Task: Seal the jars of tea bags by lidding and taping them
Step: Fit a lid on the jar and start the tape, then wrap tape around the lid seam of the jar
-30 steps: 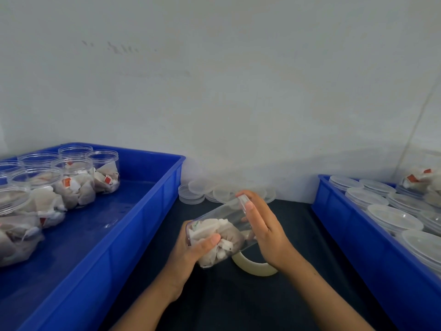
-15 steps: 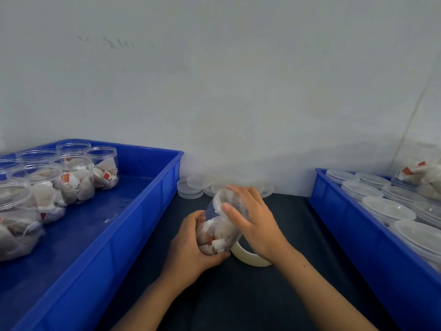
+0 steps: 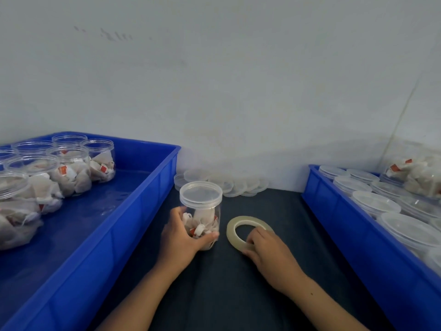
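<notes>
Your left hand (image 3: 181,237) grips the lower half of a clear jar (image 3: 201,216); thumb across the front near the base, fingers curled round the far side; the jar stands upright on the dark table covering (image 3: 238,283), between the two bins, with tea bags (image 3: 202,220) and red tags showing through the wall; a translucent lid (image 3: 201,194) sits on its mouth, level as far as the view shows; whether it is fully seated you cannot tell from here.

Your right hand (image 3: 267,254) is on the tape roll (image 3: 248,229), which lies flat on the covering just right of the jar, not touching it; fingers curl over the near right edge of the ring, thumb at the outer rim, pinching it.

Left blue bin (image 3: 133,211): a cluster of open jars (image 3: 69,168) of tea bags at its far left end; the near part of its floor is bare blue.

Right blue bin (image 3: 358,235): rows of lidded jars (image 3: 374,204), seen from above; tea bags visible in one at the far corner.

Loose spare lids (image 3: 238,185) lie overlapped against the white wall (image 3: 214,91), behind the jar you hold.
</notes>
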`<state>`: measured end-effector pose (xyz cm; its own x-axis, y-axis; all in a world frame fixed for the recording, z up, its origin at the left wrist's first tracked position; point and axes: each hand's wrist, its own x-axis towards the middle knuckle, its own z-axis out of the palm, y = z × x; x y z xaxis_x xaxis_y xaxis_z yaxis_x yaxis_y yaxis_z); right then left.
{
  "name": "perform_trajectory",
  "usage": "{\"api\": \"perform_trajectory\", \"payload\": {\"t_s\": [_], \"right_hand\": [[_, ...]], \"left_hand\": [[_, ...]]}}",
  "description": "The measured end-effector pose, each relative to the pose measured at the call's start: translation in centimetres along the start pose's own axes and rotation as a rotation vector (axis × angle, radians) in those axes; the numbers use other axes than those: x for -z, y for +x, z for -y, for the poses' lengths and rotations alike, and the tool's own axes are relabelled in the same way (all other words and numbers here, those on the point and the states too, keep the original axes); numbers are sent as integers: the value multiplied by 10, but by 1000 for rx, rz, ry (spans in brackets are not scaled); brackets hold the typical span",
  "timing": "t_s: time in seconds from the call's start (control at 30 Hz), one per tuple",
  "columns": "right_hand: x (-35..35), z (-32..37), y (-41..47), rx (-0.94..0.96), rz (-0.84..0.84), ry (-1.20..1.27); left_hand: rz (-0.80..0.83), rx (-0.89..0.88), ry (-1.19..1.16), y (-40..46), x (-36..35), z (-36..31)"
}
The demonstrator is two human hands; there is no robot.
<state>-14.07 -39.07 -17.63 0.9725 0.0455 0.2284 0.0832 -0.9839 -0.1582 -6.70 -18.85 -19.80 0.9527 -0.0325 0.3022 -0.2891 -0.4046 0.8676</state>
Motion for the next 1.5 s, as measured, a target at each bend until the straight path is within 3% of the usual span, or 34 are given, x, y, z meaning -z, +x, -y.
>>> {"api": "perform_trajectory", "payload": {"t_s": [0.07,0.27,0.33,0.47,0.53,0.67,0.73,0.8,0.93,1.03,1.2,1.4,1.5], "right_hand": [[1,1,-5,-14,-22,37],[13,3,-20,-94,-181,763],[13,5,-24,-75,-222,878],[9,4,-27,-52,-148,965],[9,4,-27,-51,-136,978],[13,4,-31,-72,-133,1056],[15,6,-32,-79,-173,1131],[17,8,-35,-65,-224,1223],[20,15,-38,-9,-207,1305],[20,17,-37,-9,-179,1367],[24,18,-36,-11,-92,1462],[21,24,-34,-43,-165,1437],[19,27,-34,-39,-113,1452]], "left_hand": [[-14,3,58,-3,2,-4],[3,-11,51,-14,7,-18],[46,-30,64,-15,8,-19],[146,-33,115,-16,6,-19],[47,-120,147,-19,3,-23],[-392,-613,273,-21,0,-33],[-493,-808,337,-23,0,-37],[-423,-960,410,-28,-4,-39],[8,-1068,547,-35,-13,-39],[171,-991,496,-37,-17,-40],[300,-854,370,-43,-17,-45],[500,-619,99,-48,-25,-47],[497,-524,-22,-49,-29,-46]]}}
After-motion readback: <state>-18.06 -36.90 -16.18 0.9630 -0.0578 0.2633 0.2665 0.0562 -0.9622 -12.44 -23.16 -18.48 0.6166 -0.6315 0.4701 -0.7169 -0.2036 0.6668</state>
